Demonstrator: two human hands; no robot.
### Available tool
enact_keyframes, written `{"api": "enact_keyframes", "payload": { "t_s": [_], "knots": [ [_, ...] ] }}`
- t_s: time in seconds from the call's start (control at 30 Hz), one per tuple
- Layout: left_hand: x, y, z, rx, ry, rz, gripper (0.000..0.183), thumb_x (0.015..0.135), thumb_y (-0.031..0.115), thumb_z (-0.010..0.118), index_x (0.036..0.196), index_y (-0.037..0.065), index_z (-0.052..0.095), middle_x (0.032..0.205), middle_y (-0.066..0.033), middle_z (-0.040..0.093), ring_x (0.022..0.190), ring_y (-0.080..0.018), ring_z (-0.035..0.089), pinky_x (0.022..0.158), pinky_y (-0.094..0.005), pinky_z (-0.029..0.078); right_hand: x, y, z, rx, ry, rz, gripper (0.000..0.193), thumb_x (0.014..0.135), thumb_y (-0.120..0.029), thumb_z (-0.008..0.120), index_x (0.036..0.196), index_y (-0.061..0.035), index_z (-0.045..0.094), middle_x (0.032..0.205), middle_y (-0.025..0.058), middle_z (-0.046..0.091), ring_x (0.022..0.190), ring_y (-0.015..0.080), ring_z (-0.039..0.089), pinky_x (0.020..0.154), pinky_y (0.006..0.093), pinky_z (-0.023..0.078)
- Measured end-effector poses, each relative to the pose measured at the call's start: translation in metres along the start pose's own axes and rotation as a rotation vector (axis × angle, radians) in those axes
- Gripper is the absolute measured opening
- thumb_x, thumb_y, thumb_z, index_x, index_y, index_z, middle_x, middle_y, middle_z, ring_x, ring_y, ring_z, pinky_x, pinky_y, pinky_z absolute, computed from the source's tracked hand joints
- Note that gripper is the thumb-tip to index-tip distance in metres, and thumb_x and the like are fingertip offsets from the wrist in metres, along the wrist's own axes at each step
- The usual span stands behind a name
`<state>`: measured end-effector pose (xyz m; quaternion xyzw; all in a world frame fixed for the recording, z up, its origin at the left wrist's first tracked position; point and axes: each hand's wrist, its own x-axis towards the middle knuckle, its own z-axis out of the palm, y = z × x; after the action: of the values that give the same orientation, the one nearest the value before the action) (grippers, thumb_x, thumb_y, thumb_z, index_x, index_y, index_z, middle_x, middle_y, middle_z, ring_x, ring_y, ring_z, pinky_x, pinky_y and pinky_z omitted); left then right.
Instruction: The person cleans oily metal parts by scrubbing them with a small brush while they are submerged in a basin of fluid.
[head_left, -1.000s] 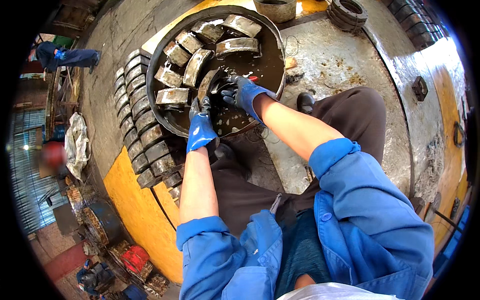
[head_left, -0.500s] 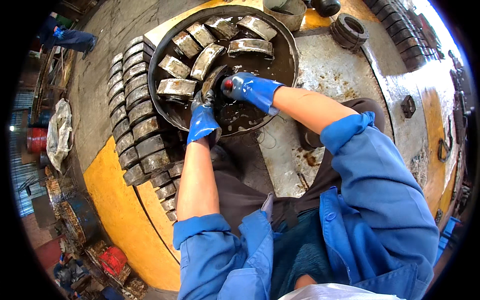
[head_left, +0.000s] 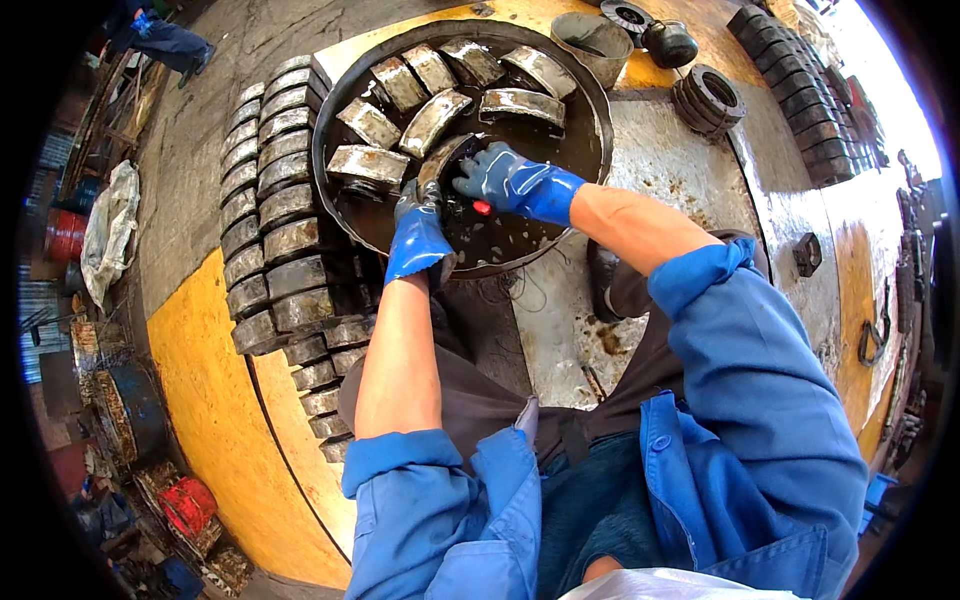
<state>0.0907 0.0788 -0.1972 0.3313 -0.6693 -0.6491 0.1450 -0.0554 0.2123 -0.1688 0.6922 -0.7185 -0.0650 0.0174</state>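
Note:
A wide round basin [head_left: 598, 110] of dark, oily liquid stands in front of me. Several curved metal segments [head_left: 436, 122] lie in it, wet and stained. My left hand [head_left: 418, 238], in a blue rubber glove, grips the near end of another curved metal segment [head_left: 446, 158], tilted up over the liquid. Beside that piece's right side is my gloved right hand [head_left: 512, 184], its fingers curled. A red-ended tool [head_left: 482, 208] pokes out below this hand; the rest of it is hidden, so its kind cannot be made out.
Rows of stacked curved segments [head_left: 290, 205] flank the basin on the left. Behind it stand a bucket [head_left: 592, 48] and a dark kettle-like pot [head_left: 670, 44]. Stacked rings [head_left: 710, 100] sit at the right, with more segments [head_left: 795, 90] beyond. A person [head_left: 165, 40] stands far left.
My right hand has shifted along the segment and turned, so the red end now shows below it rather than at its left. The left hand keeps its grip. The whole view has moved slightly.

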Motion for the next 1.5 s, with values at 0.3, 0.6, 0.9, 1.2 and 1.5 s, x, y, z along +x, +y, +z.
{"api": "enact_keyframes", "payload": {
  "t_s": [0.3,0.6,0.9,1.2,1.5],
  "knots": [
    [0.024,-0.034,-0.018,0.266,0.056,-0.005,0.044,0.104,0.033,0.059,0.130,-0.002,0.062,0.125,-0.0179,0.069,0.109,-0.0279,0.065,0.096,-0.0376,0.050,0.019,-0.020,0.011,0.852,0.096,1.002,0.031,0.091,-0.037,0.065,0.106,-0.0114,0.073,0.097,0.0129,0.075,0.091,0.0364,0.071,0.080,0.0467,0.056],
    [0.056,-0.078,-0.032,0.548,0.045,0.053,0.050,0.106,0.041,0.049,0.132,0.000,0.062,0.134,-0.0201,0.064,0.122,-0.0329,0.060,0.104,-0.0408,0.047,-0.003,-0.011,0.019,2.125,0.209,1.177,0.022,0.100,-0.028,0.059,0.110,-0.0106,0.068,0.094,0.0083,0.074,0.075,0.0220,0.069,0.065,0.0372,0.057],
    [0.080,-0.097,-0.041,0.674,0.044,0.007,0.052,0.107,0.043,0.046,0.134,0.001,0.059,0.137,-0.0208,0.061,0.126,-0.0342,0.058,0.105,-0.0405,0.046,0.017,-0.008,0.033,2.710,0.327,1.202,0.024,0.103,-0.031,0.052,0.110,-0.0144,0.067,0.097,0.0119,0.073,0.082,0.0297,0.070,0.069,0.0464,0.057],
    [0.046,-0.065,-0.034,0.356,0.044,0.038,0.052,0.106,0.036,0.051,0.143,-0.001,0.051,0.145,-0.0199,0.056,0.132,-0.0322,0.054,0.111,-0.0381,0.043,0.032,0.001,0.001,1.317,-0.002,0.526,0.027,0.092,-0.034,0.067,0.102,-0.0097,0.074,0.096,0.0092,0.075,0.083,0.0260,0.072,0.075,0.0394,0.056],
    [0.014,-0.020,-0.010,0.301,0.070,-0.036,0.059,0.105,0.038,0.053,0.145,-0.004,0.049,0.148,-0.0243,0.052,0.138,-0.0349,0.050,0.114,-0.0395,0.040,0.039,-0.024,-0.046,0.045,-0.541,0.031,0.031,0.089,-0.025,0.065,0.118,-0.0200,0.072,0.114,0.0124,0.073,0.106,0.0337,0.071,0.086,0.0469,0.056]
  ]
}}
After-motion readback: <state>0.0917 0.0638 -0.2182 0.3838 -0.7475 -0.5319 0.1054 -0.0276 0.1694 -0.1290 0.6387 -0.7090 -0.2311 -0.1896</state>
